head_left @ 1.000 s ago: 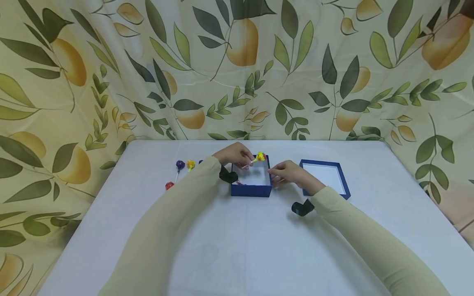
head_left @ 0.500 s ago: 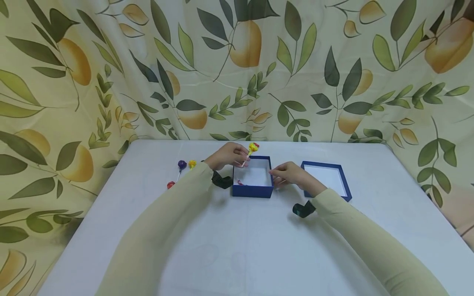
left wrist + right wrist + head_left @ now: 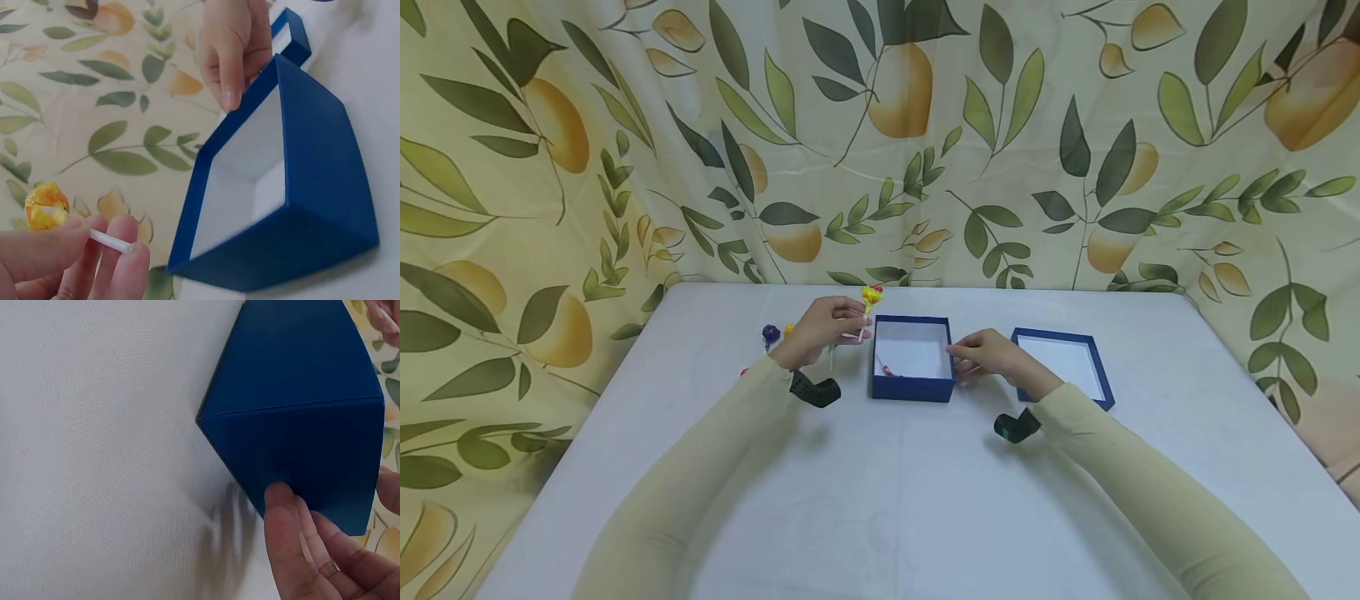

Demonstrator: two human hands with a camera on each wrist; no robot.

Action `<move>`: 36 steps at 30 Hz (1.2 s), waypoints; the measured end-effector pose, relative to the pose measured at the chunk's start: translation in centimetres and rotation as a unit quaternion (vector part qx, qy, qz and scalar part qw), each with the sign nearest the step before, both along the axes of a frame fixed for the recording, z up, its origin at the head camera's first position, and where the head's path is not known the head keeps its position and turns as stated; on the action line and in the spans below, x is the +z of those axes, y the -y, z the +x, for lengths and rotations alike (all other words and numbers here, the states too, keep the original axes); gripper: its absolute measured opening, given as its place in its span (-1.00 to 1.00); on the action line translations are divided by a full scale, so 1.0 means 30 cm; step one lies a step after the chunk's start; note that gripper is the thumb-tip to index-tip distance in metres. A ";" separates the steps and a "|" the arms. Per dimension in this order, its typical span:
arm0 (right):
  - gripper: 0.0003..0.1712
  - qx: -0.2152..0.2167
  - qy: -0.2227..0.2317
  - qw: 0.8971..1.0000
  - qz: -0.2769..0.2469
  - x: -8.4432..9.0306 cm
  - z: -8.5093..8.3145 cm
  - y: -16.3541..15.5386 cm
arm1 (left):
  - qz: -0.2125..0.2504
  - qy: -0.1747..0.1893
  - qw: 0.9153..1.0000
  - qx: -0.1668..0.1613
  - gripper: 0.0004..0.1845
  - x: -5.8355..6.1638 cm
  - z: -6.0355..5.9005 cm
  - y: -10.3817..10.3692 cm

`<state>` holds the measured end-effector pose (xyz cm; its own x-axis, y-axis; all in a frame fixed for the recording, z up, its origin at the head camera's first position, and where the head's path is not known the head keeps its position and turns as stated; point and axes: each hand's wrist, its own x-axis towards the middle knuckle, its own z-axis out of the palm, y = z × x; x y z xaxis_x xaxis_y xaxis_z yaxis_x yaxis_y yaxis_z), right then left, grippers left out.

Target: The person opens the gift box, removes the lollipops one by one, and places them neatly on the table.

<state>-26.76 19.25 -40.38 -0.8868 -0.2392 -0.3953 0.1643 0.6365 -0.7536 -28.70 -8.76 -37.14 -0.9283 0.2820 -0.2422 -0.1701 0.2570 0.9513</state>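
Observation:
My left hand [image 3: 820, 333] pinches a yellow lollipop [image 3: 872, 296] by its white stick, just left of an open blue box [image 3: 912, 389]. In the left wrist view the wrapped yellow head rises past the thumb and the stick's end shows between the fingers. My right hand [image 3: 988, 354] holds the box's right wall. Its fingers [image 3: 284, 519] lie against the outer face, and its thumb is at the rim. Inside the white-lined box, a small red-and-white piece [image 3: 887, 370] shows near the front left corner.
A blue-edged lid [image 3: 1099, 367] lies inside-up to the right of the box. On the left, a purple lollipop [image 3: 771, 333] and another yellow lollipop [image 3: 789, 330] lie on the white table [image 3: 880, 500], partly behind my left hand. A patterned curtain [image 3: 880, 167] hangs behind.
My left hand has moved left with the yellow lollipop, from over the box to beside it, and the lollipop has turned upright. The right hand stays at the box wall.

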 end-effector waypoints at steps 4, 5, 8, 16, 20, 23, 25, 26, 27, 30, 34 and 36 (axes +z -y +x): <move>-0.46 -0.004 0.004 1.000 0.000 -0.001 -0.002 0.000 | -0.001 -0.004 1.000 0.014 -0.67 -0.004 0.024 0.054; -0.46 -0.005 0.006 1.000 0.000 -0.001 -0.002 0.000 | -0.002 -0.005 1.000 0.015 -0.67 -0.006 0.029 0.068; -0.46 -0.018 0.020 0.999 -0.016 0.000 0.000 0.002 | -0.006 -0.005 1.000 0.020 -0.63 -0.011 0.045 0.102; -0.36 -0.140 0.121 0.958 -0.220 0.006 0.005 0.002 | -0.004 -0.008 0.999 0.032 -0.61 -0.034 0.071 0.183; -0.29 -0.171 0.147 0.936 -0.272 0.004 0.018 0.009 | -0.016 -0.011 0.999 0.045 -0.62 -0.033 0.092 0.222; -0.25 -0.175 0.144 0.933 -0.281 -0.009 0.024 0.018 | -0.018 -0.009 0.998 0.053 -0.60 -0.042 0.110 0.260; -0.24 -0.173 0.133 0.935 -0.278 -0.018 0.027 0.022 | -0.023 -0.005 0.998 0.057 -0.60 -0.051 0.124 0.286; -0.24 -0.171 0.128 0.937 -0.277 -0.023 0.028 0.023 | -0.028 -0.003 0.998 0.058 -0.59 -0.058 0.130 0.300; -0.25 -0.171 0.126 0.936 -0.280 -0.026 0.030 0.023 | -0.034 0.000 0.998 0.060 -0.59 -0.064 0.137 0.313; -0.26 -0.170 0.116 0.937 -0.283 -0.033 0.035 0.022 | -0.053 0.008 0.996 0.069 -0.59 -0.086 0.156 0.343; -0.26 -0.166 0.111 0.937 -0.287 -0.037 0.038 0.019 | -0.052 0.017 0.995 0.079 -0.60 -0.124 0.177 0.365; -0.25 -0.163 0.108 0.938 -0.285 -0.037 0.038 0.019 | -0.045 0.020 0.996 0.081 -0.61 -0.144 0.186 0.369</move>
